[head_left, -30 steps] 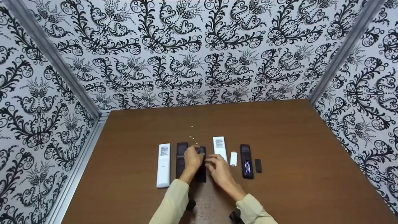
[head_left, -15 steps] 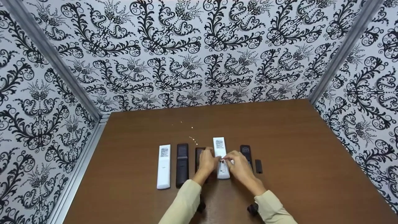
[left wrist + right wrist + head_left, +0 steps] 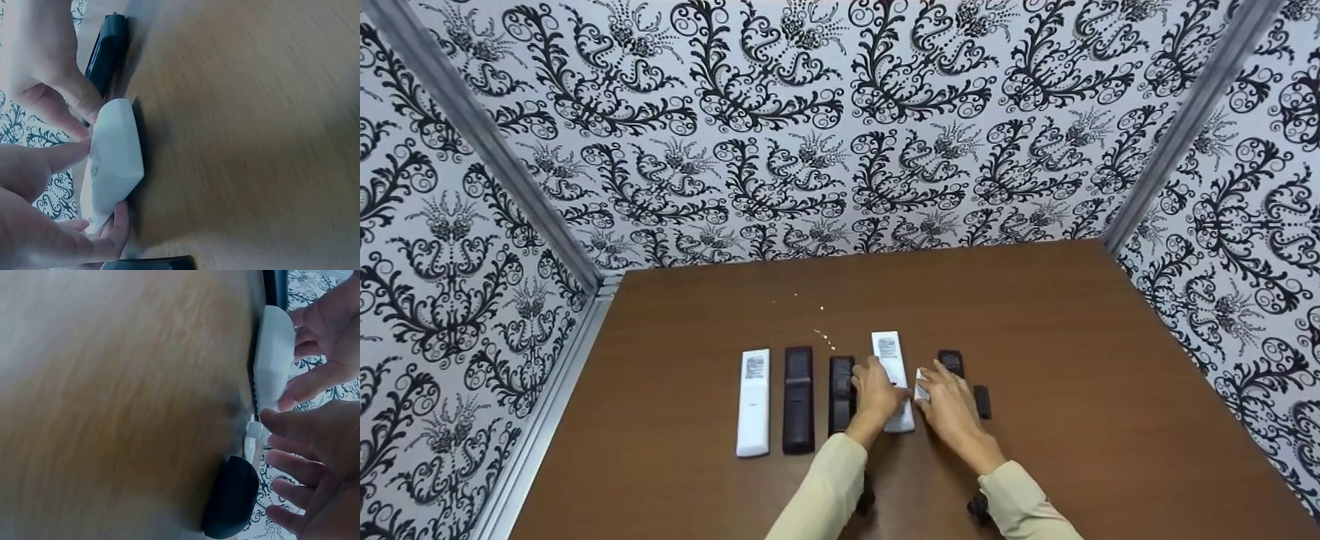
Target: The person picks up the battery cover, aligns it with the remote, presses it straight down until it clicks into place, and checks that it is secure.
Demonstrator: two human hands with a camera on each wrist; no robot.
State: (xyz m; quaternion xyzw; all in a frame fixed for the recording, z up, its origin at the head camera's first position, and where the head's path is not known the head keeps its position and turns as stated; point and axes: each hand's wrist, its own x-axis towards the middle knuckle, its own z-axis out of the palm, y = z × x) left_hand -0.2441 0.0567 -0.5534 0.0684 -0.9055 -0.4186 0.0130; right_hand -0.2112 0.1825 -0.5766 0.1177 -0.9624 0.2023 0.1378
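My left hand (image 3: 877, 394) lies over the second white remote (image 3: 889, 356), its thumb on one side and fingers on the other; the left wrist view shows the left hand (image 3: 56, 219) gripping the white remote (image 3: 117, 152) at its edges. To the right, my right hand (image 3: 956, 412) has its fingertips at the small white cover (image 3: 920, 388), partly hiding it. Seen from the right wrist, the right hand (image 3: 315, 467) has its fingers spread beside the cover (image 3: 251, 439), not visibly curled round it. The remote's battery slot is mostly hidden by the left hand.
Left of the hands lie a white remote (image 3: 754, 401), a dark remote (image 3: 799, 401) and a shorter black remote (image 3: 841, 394). Partly behind the right hand is another black remote (image 3: 951, 363), with a small dark cover (image 3: 982, 402) at its right. Patterned walls enclose the table (image 3: 720, 300).
Both hands have moved right from the shorter black remote to the second white remote. Since half a second ago, the right hand has left the battery slot and come over the white cover.
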